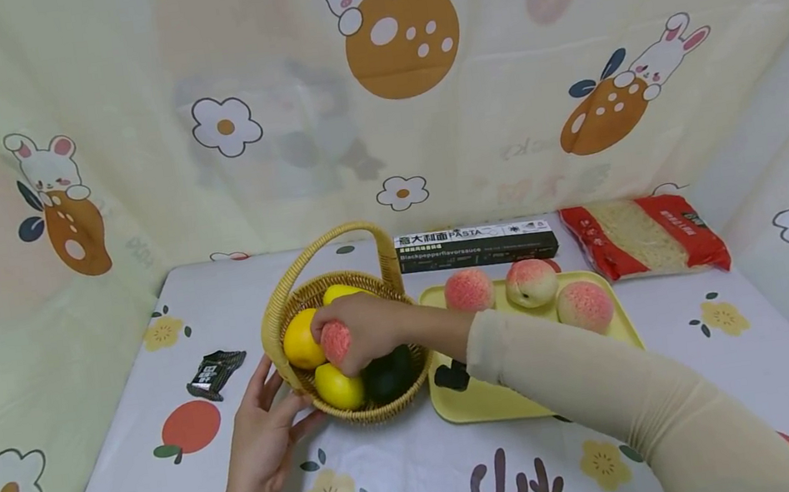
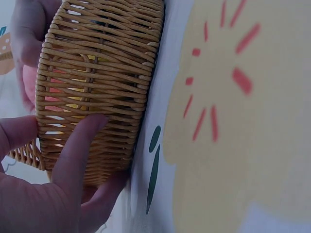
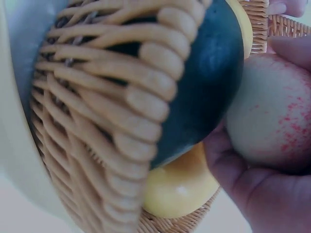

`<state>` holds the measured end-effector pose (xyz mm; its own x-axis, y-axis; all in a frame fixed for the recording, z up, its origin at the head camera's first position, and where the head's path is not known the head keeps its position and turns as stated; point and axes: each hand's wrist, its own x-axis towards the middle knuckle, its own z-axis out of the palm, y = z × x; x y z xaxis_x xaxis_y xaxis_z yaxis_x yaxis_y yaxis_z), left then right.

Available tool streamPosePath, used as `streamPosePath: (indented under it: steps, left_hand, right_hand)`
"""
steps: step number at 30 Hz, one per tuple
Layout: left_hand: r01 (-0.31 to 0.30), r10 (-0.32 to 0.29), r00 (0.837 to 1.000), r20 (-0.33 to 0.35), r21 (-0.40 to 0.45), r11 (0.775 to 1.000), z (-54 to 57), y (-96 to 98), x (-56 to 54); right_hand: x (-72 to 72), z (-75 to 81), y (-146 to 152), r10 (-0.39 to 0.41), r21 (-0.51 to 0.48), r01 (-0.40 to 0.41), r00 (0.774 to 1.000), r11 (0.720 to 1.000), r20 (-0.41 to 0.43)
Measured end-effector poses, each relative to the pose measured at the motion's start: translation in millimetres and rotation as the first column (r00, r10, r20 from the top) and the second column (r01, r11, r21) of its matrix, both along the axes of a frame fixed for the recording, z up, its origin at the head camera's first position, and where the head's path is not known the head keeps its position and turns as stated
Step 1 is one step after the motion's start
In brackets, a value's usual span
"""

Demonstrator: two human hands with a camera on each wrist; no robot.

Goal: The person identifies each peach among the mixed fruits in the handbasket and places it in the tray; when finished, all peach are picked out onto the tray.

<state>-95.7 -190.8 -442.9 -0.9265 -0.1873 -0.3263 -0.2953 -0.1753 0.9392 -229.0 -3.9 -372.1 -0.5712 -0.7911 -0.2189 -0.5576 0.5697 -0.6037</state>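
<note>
My right hand [image 1: 370, 329] is inside the wicker basket [image 1: 380, 413], gripping a pink peach [image 1: 336, 342]. In the right wrist view, the thumb and fingers surround that peach [image 3: 267, 114], close to a dark green avocado [image 3: 206, 80]. Around the hand in the basket sit an orange-yellow round fruit [image 1: 302, 341], a lemon [image 1: 339, 386] in front and another yellow fruit [image 1: 342, 292] behind. My left hand [image 1: 263, 432] holds the basket's left side, its thumb across the woven wall [image 2: 104, 97] in the left wrist view; the far fingertips are partly hidden.
Right of the basket lies a yellow tray [image 1: 489, 411] with several peaches [image 1: 586, 307], partly under the right forearm. A black pasta box [image 1: 476, 247] and a red noodle bag [image 1: 647, 237] stand behind. A small black packet [image 1: 216, 374] lies to the left.
</note>
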Motion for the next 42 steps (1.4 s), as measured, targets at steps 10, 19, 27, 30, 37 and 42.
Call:
streamPosePath:
  steps: [10, 19, 27, 30, 37, 42]
  left_hand:
    - [-0.001, 0.001, 1.000, -0.003, 0.001, 1.000, -0.2, 0.4, -0.6]
    - [-0.022, 0.022, 1.000, 0.001, 0.001, 1.000, 0.7, 2.5, -1.2]
    - [-0.021, 0.021, 1.000, 0.005, -0.010, 1.000, 2.1, 2.0, -0.4]
    - [-0.019, 0.019, 1.000, 0.004, -0.010, 1.000, 1.4, 2.3, 0.1]
    - [-0.022, 0.022, 1.000, -0.002, 0.002, 1.000, 0.4, 2.0, 0.4]
    - [-0.019, 0.019, 1.000, -0.007, 0.010, 1.000, 0.6, 2.5, -0.2]
  right_hand:
    - [5.4, -0.2, 9.8, -0.031, -0.164, 0.066, 0.978, 0.984, 0.208]
    - [23.6, 9.8, 41.8, -0.029, -0.300, 0.128, 0.950, 0.945, 0.311]
    - [38.5, 7.4, 94.8, -0.072, -0.397, 0.206, 0.943, 0.894, 0.325]
    - [43.5, 8.0, 118.5, -0.101, -0.401, 0.227, 0.945, 0.887, 0.311]
    - [57.1, 12.1, 168.3, -0.268, -0.369, 0.367, 0.918, 0.854, 0.292]
    - [62.1, 7.3, 201.1, -0.339, -0.380, 0.430, 0.897, 0.819, 0.285]
